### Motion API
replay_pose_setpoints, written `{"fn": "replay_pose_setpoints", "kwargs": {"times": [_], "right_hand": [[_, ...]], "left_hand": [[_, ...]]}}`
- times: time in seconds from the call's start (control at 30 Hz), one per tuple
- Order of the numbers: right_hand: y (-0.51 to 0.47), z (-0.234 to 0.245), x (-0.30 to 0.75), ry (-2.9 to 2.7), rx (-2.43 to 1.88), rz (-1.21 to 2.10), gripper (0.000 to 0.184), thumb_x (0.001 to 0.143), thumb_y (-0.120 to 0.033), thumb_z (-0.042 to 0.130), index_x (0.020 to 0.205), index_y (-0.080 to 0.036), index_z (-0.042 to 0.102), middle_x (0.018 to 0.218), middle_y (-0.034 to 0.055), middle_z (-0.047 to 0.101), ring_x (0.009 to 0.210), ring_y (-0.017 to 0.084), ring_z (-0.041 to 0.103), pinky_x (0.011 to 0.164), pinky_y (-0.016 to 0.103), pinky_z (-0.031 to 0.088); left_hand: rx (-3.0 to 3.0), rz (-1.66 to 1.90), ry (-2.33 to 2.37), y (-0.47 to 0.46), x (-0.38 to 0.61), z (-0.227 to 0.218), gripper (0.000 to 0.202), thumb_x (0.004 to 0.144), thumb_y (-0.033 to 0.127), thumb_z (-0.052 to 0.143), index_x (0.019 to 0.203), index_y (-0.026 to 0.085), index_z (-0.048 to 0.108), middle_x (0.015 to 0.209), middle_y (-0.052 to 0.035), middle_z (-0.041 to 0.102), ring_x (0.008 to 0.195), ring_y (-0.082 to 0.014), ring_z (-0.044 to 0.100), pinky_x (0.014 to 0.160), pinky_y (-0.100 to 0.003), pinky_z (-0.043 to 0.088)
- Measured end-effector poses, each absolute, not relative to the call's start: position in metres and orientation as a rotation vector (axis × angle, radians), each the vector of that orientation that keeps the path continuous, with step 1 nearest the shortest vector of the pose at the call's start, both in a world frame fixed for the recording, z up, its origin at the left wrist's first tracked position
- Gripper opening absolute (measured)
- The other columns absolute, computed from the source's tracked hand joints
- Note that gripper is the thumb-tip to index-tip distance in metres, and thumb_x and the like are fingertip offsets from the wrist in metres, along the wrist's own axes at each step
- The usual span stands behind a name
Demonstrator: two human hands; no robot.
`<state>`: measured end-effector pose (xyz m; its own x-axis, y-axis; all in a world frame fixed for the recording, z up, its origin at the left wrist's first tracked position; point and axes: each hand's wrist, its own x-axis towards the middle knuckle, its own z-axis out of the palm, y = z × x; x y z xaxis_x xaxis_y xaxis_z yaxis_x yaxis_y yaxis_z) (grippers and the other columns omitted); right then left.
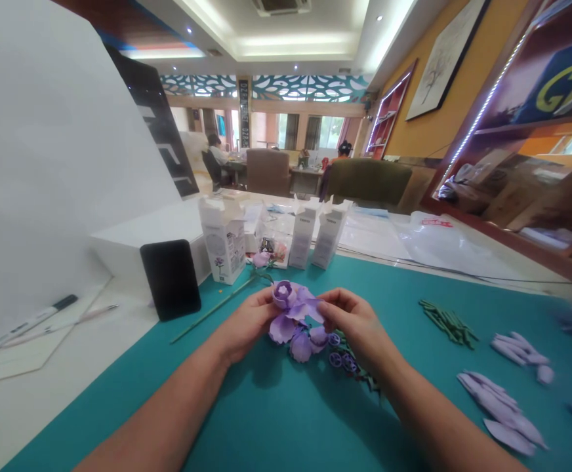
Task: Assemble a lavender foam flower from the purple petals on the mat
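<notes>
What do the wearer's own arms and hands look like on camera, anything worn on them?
The left forearm and right forearm are bare, narrowing toward the wrists, with no sleeve in view. The left hand and right hand are ungloved. No watch, bracelet, cable or marking shows; parts of the hands are hidden, so rings can't be ruled out.
</notes>
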<state>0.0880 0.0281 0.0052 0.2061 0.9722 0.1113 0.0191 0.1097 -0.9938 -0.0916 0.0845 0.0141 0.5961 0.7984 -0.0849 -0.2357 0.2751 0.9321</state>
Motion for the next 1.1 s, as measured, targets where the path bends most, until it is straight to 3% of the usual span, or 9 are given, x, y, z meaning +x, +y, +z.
{"fn": "replay_pose_setpoints", "kwargs": {"times": [0.3,1.1], "right_hand": [[0.0234,0.0121,0.0819,-1.138,-1.261,0.991,0.033,0.068,-0.047,0.068,0.075,-0.016,0.057,0.047,-0.0079,0.046,0.039,0.007,0.04,0.038,0.019,0.031],[0.0231,0.0122,0.0795,-1.145,-1.28,0.96,0.036,0.066,-0.05,0.069,0.07,-0.017,0.056,0.045,-0.007,0.047,0.038,0.007,0.04,0.038,0.02,0.031]], "left_hand": [[1.078,0.755,0.632,0.0828,-0.0915,0.0148,0.033,0.063,0.029,0.079,0.094,0.019,0.073,0.083,-0.0044,0.072,0.074,-0.0162,0.062,0.069,-0.025,0.044],[1.138,0.739,0.611,0.0827,-0.0915,0.0154,0.038,0.061,0.036,0.08,0.094,0.018,0.073,0.083,-0.0048,0.071,0.071,-0.0161,0.06,0.066,-0.024,0.042]]}}
